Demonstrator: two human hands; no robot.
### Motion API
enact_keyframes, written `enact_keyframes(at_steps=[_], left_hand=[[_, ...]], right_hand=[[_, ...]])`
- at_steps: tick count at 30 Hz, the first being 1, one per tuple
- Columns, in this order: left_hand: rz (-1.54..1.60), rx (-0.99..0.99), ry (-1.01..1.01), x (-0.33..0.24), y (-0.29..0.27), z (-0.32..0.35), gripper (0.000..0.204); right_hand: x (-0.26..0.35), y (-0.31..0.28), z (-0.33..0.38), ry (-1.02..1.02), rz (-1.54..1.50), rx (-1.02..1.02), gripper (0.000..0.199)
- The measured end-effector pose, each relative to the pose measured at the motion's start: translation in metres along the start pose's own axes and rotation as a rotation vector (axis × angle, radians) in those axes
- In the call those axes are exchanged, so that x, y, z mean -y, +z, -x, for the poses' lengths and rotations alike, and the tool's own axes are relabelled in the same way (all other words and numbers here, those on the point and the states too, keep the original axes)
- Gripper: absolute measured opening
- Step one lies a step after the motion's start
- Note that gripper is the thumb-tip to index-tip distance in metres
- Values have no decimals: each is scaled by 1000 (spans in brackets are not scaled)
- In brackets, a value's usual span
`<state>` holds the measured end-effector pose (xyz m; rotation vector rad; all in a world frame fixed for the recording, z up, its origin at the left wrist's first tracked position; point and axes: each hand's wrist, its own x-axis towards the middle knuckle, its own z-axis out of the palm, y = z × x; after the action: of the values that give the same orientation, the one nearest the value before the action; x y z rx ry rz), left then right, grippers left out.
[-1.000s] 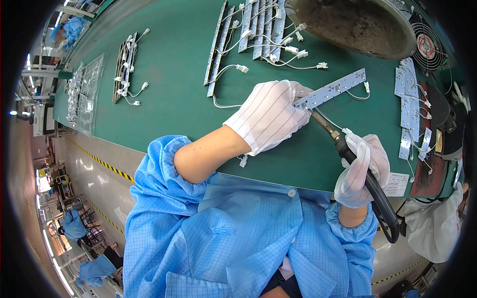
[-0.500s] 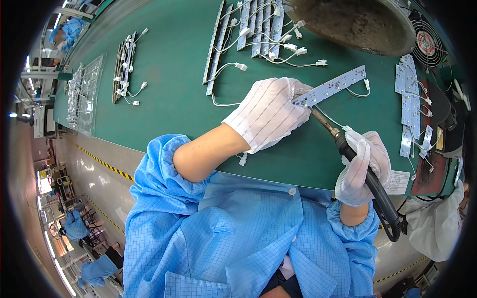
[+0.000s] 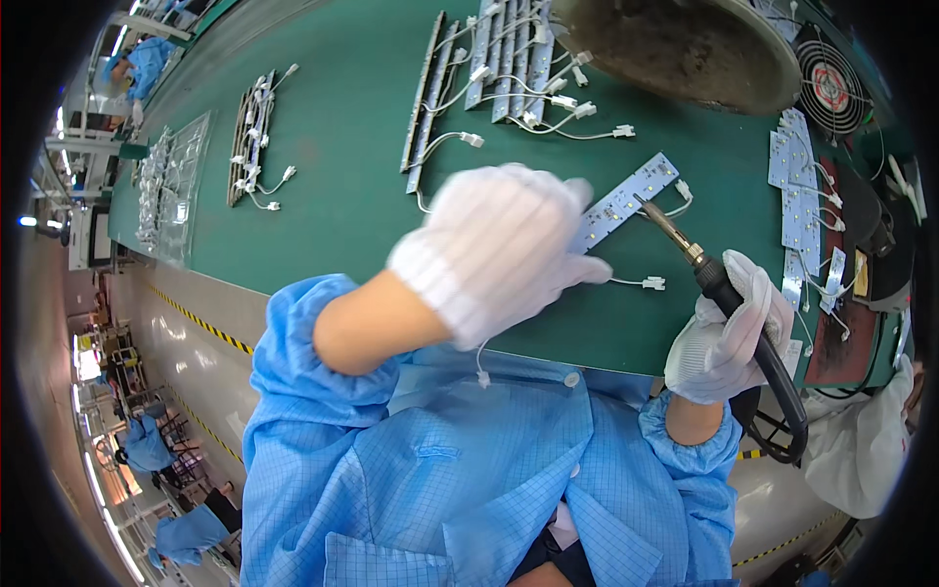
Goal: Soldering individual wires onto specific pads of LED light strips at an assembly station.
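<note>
My left hand (image 3: 504,249), in a white glove, lies on the near end of a long white light strip board (image 3: 631,198) on the green bench and holds it down. My right hand (image 3: 729,333), also gloved, grips the black handle of a soldering iron (image 3: 719,284). The iron's metal tip touches the board near its far end. A thin white wire with a small plug (image 3: 653,283) trails from the board between my hands. My fingers hide the board's near end.
Several more strip boards with white leads (image 3: 509,68) lie at the back, under a large round metal dish (image 3: 685,44). Another bundle (image 3: 256,137) lies far left. Small white boards (image 3: 802,196) and a fan (image 3: 831,83) sit at the right. Other workers in blue stand at the left.
My left hand has lifted toward the camera and looks larger and blurred. The iron's tip has shifted along the board toward its far end.
</note>
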<state>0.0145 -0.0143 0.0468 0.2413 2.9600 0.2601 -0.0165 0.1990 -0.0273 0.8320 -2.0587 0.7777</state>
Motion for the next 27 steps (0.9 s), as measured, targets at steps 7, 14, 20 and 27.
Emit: enact_keyframes(at_steps=[7, 14, 20, 27], left_hand=[[500, -11, -42, 7, 29, -23, 31], [469, -213, 147, 13, 40, -18, 20], [466, -210, 184, 17, 45, -18, 18], [417, -263, 211, 16, 44, -16, 18]], right_hand=[[-1, 3, -2, -62, 14, -25, 21], [-1, -7, -9, 74, -550, 174, 22], [2, 9, -12, -59, -425, -3, 19], [0, 9, -7, 32, -584, 10, 18]])
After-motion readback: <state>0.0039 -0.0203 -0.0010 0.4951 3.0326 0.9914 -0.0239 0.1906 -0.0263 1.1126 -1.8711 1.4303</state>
